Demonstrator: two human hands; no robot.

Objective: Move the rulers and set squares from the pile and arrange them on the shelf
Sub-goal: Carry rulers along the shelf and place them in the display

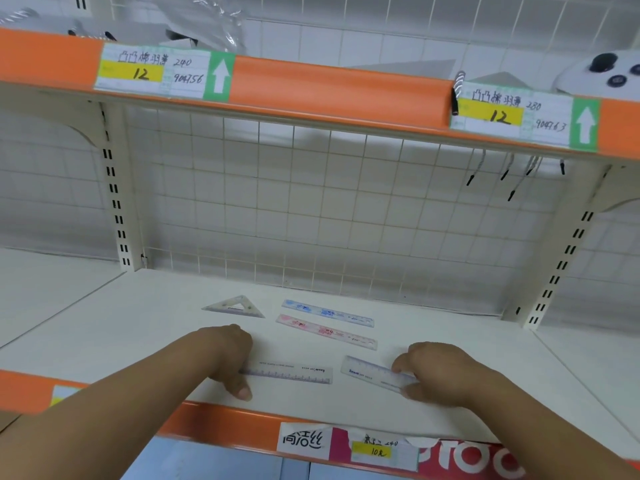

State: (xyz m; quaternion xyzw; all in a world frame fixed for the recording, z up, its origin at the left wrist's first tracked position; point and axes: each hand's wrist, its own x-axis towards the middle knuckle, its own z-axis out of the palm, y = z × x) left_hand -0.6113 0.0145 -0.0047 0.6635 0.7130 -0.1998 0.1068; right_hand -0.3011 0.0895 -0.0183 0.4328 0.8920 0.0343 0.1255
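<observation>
The white shelf point(104, 327) lies bare on its left side, up to the orange front lip. The left hand point(228, 358) pinches the left end of a clear ruler point(291, 374) lying flat near that lip. Behind sit a clear set square point(235, 306), then a blue ruler point(327, 312) and a pink ruler point(325, 331), apart and parallel. The right hand point(440, 374) grips a tilted clear ruler point(372, 372).
</observation>
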